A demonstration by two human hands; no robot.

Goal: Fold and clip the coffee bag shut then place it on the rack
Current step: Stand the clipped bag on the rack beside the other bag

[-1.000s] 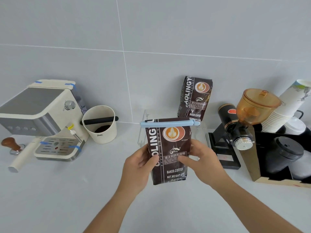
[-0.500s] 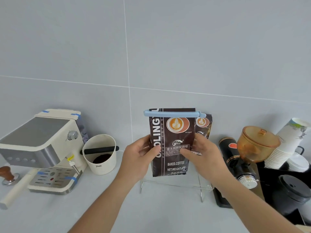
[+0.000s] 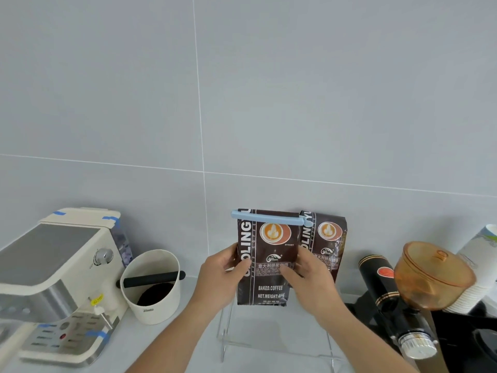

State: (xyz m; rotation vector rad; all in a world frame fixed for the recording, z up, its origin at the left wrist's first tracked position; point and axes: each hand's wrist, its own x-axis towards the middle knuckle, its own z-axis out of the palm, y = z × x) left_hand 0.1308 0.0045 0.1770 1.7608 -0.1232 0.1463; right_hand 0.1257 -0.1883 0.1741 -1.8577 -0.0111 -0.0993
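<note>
A dark brown coffee bag [image 3: 267, 288] stands upright between my two hands, its folded top held by a long light-blue clip [image 3: 269, 218]. My left hand [image 3: 220, 275] grips its left edge and my right hand [image 3: 312, 278] grips its right edge. The bag's bottom edge hangs over the clear acrylic rack [image 3: 277, 348]; whether it touches the rack I cannot tell. A second, unclipped coffee bag [image 3: 326, 238] stands just behind and to the right, against the wall.
An espresso machine [image 3: 53, 278] sits at the left, with a white knock box [image 3: 153, 286] beside it. At the right stand a black grinder [image 3: 387, 294] with an amber hopper [image 3: 433, 275] and a leaning stack of paper cups [image 3: 478, 265].
Both hands have carried the clipped bag up and back from low over the counter, over the clear rack, beside the second bag. My view has tilted upward.
</note>
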